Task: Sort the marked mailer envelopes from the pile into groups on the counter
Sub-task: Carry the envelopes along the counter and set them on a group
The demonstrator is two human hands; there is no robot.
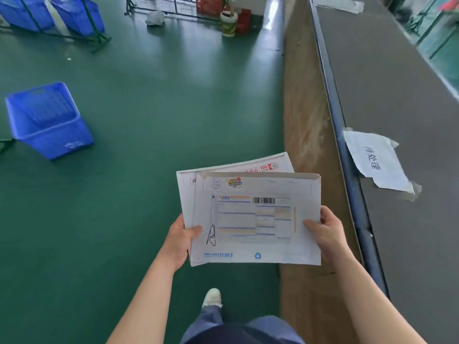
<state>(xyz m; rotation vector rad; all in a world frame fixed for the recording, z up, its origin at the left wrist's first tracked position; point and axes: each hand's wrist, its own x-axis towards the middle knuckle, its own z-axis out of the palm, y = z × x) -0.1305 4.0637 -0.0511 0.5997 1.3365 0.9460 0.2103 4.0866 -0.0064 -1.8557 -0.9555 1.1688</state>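
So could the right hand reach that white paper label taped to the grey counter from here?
Probably yes: the white paper label lies near the grey counter edge with nothing over it. But the right hand grips the white mailer envelopes, so it would have to let go first.

Grey counter (397, 100) bears a taped paper label (375, 160); green floor (154, 115) holds a blue basket (47, 120).

Glossy green floor (149, 108), blurred blue crates (47, 120), perhaps cardboard-sided grey counter (397, 83)

Lower envelopes (188, 192) mostly hidden beneath top envelope (260, 219)
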